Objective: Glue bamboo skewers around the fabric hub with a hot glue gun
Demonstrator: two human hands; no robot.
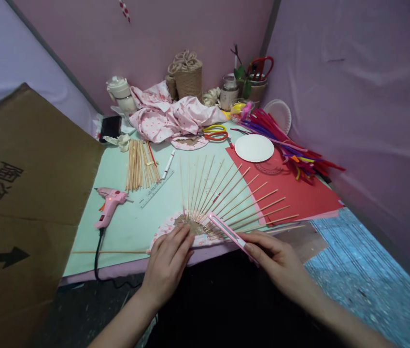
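Observation:
A round piece covered in pink-dotted fabric (164,227) lies at the table's near edge, its brown cardboard middle showing. Thin wooden sticks (259,200) fan out from it to the back and right, and a single stick points left. My left hand (170,258) rests flat on the piece, fingers stretched over the cardboard and holding nothing. In my right hand (273,253) is a pink utility knife (228,233), gripped at its near end. The knife's tip is over the base of the sticks; whether it touches them I cannot tell.
A pink glue gun (108,207) with its cord lies left, near a bundle of sticks (141,166) and a ruler (156,189). Scissors (215,133), crumpled fabric (176,118) and a white disc (254,148) lie behind. A cardboard box (34,193) stands at left.

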